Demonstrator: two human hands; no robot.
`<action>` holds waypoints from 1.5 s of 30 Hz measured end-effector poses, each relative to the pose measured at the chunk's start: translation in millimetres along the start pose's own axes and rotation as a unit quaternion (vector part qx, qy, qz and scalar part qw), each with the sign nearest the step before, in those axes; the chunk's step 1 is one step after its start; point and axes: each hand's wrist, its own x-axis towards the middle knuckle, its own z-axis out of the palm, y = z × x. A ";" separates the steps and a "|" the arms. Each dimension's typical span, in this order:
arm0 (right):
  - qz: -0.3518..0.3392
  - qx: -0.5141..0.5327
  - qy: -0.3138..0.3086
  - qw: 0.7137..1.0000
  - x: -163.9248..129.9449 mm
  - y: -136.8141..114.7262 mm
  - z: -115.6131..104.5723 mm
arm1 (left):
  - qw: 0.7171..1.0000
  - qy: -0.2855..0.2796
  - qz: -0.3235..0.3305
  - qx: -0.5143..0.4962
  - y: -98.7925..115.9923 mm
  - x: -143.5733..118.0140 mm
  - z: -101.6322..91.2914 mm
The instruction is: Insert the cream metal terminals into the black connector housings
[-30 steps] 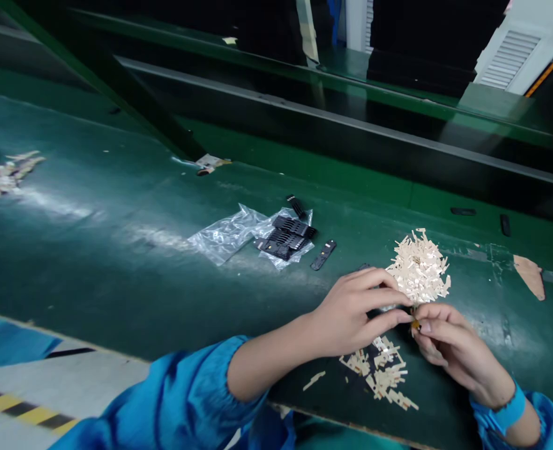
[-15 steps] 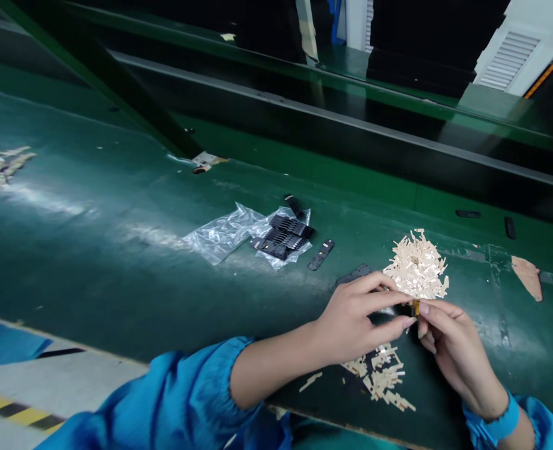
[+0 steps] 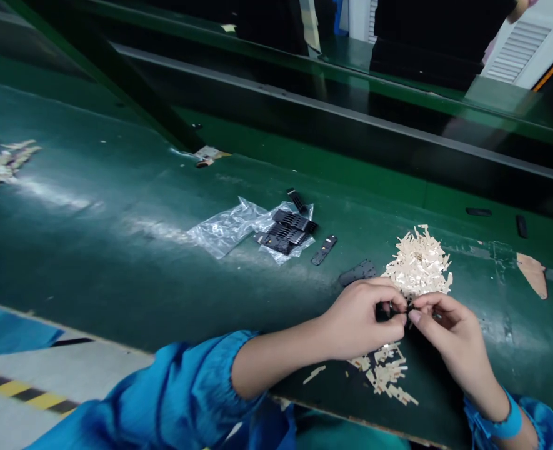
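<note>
My left hand (image 3: 358, 317) and my right hand (image 3: 445, 331) meet fingertip to fingertip over the green belt (image 3: 117, 250), pinching a small dark part (image 3: 400, 307) between them. Just beyond the fingers lies a heap of cream plastic pieces (image 3: 419, 262). A smaller scatter of cream pieces (image 3: 383, 374) lies under my wrists near the belt's front edge. A flat black part (image 3: 358, 272) rests on the belt right behind my left hand.
A clear plastic bag (image 3: 234, 226) with several black parts (image 3: 285, 232) lies mid-belt, one loose black part (image 3: 323, 249) beside it. Another cream heap (image 3: 4, 161) sits far left. A brown scrap (image 3: 533, 274) lies at right. A dark rail (image 3: 351, 134) runs behind.
My hands have drawn closer together, and my left fingers have curled in onto the small part. The small yellow bit seen between the fingertips earlier no longer shows.
</note>
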 end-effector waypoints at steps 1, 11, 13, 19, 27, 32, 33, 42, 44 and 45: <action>0.001 -0.005 -0.006 1.000 -0.5 -1.0 -0.3 | 1.000 -0.010 -0.003 0.001 0.5 -0.5 -0.1; 0.071 0.059 -0.023 0.995 2.1 -9.8 -3.0 | 0.998 -0.039 -0.024 -0.030 1.7 0.9 -5.1; 0.107 0.099 -0.024 0.989 2.5 -10.1 -2.6 | 0.997 -0.041 -0.023 -0.058 2.3 1.4 -5.6; 0.168 0.173 -0.066 0.968 4.5 -7.1 -3.7 | 0.993 -0.055 -0.045 -0.094 3.2 2.9 -5.4; 0.144 0.154 -0.023 0.977 3.2 -8.1 -1.5 | 0.970 -0.060 -0.105 -0.209 -0.1 8.4 -8.1; 0.132 0.153 -0.028 0.979 -0.6 -9.3 0.6 | 0.961 -0.093 -0.113 -0.234 -3.2 9.9 -8.1; 0.130 0.155 -0.030 0.979 -1.1 -9.2 0.7 | 0.960 -0.098 -0.112 -0.236 -3.8 10.0 -8.0; 0.117 0.136 -0.023 0.983 -2.8 -6.9 2.3 | 0.952 -0.113 -0.124 -0.258 -6.4 9.9 -6.6; 0.120 0.139 -0.020 0.983 -3.1 -6.6 2.7 | 0.951 -0.115 -0.130 -0.258 -6.3 9.9 -6.3; 0.121 0.142 -0.019 0.982 -3.2 -6.6 2.9 | 0.950 -0.116 -0.131 -0.258 -6.3 9.9 -6.2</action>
